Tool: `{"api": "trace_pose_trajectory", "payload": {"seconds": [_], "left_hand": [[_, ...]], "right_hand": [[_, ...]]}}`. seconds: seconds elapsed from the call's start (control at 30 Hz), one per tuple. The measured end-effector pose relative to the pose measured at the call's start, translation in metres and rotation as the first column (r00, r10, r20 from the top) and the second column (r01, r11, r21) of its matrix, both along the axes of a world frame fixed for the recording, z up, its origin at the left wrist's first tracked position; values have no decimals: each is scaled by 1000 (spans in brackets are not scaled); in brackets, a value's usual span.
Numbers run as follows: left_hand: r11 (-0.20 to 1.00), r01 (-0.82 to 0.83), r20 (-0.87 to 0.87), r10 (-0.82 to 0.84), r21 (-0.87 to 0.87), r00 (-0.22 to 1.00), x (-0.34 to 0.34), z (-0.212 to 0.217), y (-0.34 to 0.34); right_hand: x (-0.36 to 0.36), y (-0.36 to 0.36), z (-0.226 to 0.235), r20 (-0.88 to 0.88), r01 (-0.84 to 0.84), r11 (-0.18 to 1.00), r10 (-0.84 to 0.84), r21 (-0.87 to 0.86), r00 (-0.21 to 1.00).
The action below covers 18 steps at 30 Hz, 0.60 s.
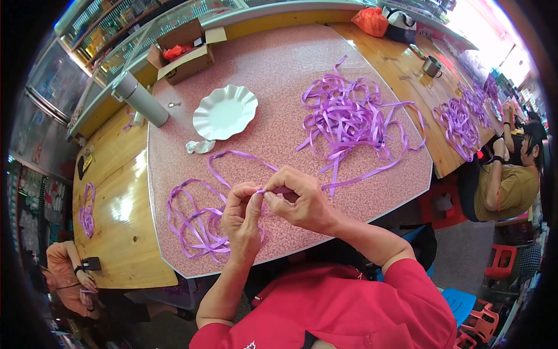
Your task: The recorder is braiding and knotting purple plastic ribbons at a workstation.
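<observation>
My left hand [241, 215] and my right hand [297, 198] meet above the near edge of the pink speckled table [273, 70]. Both pinch the same purple ribbon [232, 156] between thumb and fingers. From my hands the strip loops back over the table and down to a small tangle of purple ribbon [195, 230] at my left. A larger heap of purple ribbon [349, 116] lies loose further back on the right, with one strand trailing toward my right hand.
A white scalloped plate [225, 111], a crumpled wrapper [200, 146], a grey flask [139, 99] and an open cardboard box [183, 55] stand at the back left. Wooden tables flank both sides. People sit at the right [511, 180] and lower left [67, 273].
</observation>
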<state>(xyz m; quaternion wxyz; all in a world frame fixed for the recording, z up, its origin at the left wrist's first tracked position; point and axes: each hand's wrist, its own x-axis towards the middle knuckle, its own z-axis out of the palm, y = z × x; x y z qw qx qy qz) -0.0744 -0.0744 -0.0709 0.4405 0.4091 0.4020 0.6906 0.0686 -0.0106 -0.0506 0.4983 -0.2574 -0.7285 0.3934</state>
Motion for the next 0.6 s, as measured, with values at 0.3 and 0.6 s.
{"api": "trace_pose_trajectory", "payload": {"seconds": [0.3, 0.6], "left_hand": [[992, 81, -50, -86, -92, 995, -5, 0, 4], [860, -132, -659, 467, 492, 590, -11, 5, 17]], "right_hand": [[5, 4, 3, -6, -34, 997, 34, -68, 999], [12, 4, 5, -322, -368, 537, 182, -759, 929]]}}
